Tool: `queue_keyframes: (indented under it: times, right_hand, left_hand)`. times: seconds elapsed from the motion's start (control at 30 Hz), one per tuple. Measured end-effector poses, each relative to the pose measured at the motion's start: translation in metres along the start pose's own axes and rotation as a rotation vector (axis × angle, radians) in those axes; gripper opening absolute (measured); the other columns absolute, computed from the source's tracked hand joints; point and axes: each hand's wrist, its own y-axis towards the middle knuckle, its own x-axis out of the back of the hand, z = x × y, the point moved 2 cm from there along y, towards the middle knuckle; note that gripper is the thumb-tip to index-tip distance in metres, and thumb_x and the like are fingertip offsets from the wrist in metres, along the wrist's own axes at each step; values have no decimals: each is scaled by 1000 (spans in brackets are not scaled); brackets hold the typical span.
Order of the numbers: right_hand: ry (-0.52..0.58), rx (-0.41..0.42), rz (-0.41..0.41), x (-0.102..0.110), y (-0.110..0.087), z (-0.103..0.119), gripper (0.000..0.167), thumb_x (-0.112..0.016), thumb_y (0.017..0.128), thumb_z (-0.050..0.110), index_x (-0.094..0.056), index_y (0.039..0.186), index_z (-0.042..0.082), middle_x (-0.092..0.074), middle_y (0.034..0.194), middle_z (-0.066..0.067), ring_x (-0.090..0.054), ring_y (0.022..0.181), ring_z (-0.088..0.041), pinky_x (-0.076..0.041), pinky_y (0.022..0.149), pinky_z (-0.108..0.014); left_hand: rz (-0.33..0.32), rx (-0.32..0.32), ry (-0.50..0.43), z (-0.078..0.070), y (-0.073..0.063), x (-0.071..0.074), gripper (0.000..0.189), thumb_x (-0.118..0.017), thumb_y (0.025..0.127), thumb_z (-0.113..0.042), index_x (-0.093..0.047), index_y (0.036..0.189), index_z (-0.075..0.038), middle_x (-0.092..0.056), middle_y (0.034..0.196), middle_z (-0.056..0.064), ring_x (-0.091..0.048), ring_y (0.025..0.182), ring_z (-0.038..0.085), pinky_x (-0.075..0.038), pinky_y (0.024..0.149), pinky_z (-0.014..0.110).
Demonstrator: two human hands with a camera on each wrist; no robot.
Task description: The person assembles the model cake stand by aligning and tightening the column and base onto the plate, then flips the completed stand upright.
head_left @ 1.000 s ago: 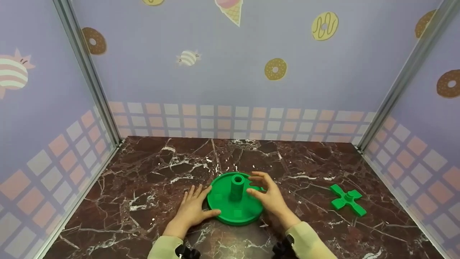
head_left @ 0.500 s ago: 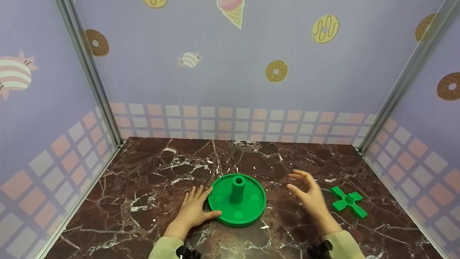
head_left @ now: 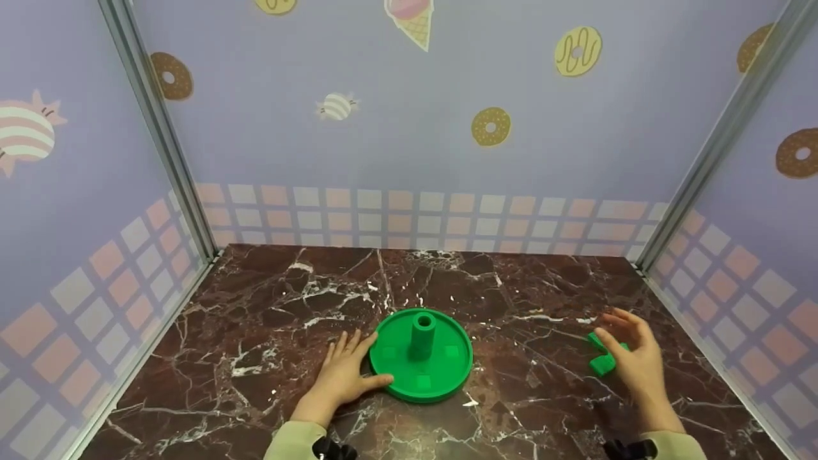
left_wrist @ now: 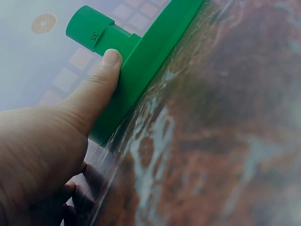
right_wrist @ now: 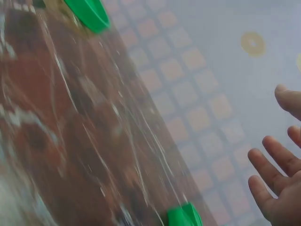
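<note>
A round green tray with a raised rim (head_left: 447, 380) lies on the tabletop, a hollow green post (head_left: 422, 342) standing upright from its middle. My left hand (head_left: 342, 374) rests at the tray's left side, its thumb on the rim and its fingers spread. The left wrist view shows the thumb (left_wrist: 96, 89) against the tray edge, near the post marked "35" (left_wrist: 91, 33). Over to the right, my right hand (head_left: 639, 358) hovers above a green cross-shaped piece (head_left: 602, 365) and hides part of it. In the right wrist view its fingers (right_wrist: 265, 169) are spread, holding nothing.
Dark red marble-patterned tabletop (head_left: 307, 275) surrounds the pieces. Panels with pastel squares and sweets close in the back (head_left: 409, 160) and both sides, joined by metal corner posts (head_left: 172, 153).
My right hand has moved right, from over the tray's right rim to above the cross-shaped piece. My left hand and the tray have stayed in place.
</note>
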Motion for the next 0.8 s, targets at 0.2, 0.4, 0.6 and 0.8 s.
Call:
queue_keyframes:
  times: [0.2,0.4,0.6,0.8]
  right_hand:
    - [-68,-99,-77,30,3,-21,51,-74,96,13,-54,143,13,-61,110,33,-58,100,15,-52,77,-5]
    - [-96,-229,-129,49,3,-41,58,-77,94,21,-51,146,13,-57,112,31,-54,108,11,-51,77,-2]
    - [-248,-356,-58,59,2,-59,76,-76,96,28,-38,158,9,-53,151,-9,-46,140,-28,-37,86,-10]
    - [-256,-408,19,61,1,-72,81,-74,95,17,-29,161,2,-37,160,-31,-39,146,-48,-53,93,-26]
  left_hand:
    - [6,5,2,1,0,-2,99,-76,82,-65,-38,161,-19,-24,169,23,-10,159,48,-5,130,66]
    - [-1,-5,4,1,2,-1,99,-76,82,-65,-38,161,-19,-24,169,23,-10,159,49,-5,129,67]
    - [-5,-8,-1,1,1,-1,99,-75,82,-65,-38,161,-18,-25,169,24,-11,158,49,-6,129,67]
    - [-3,-4,-6,0,-1,-1,99,-76,83,-64,-38,161,-17,-25,169,24,-12,158,49,-7,129,67]
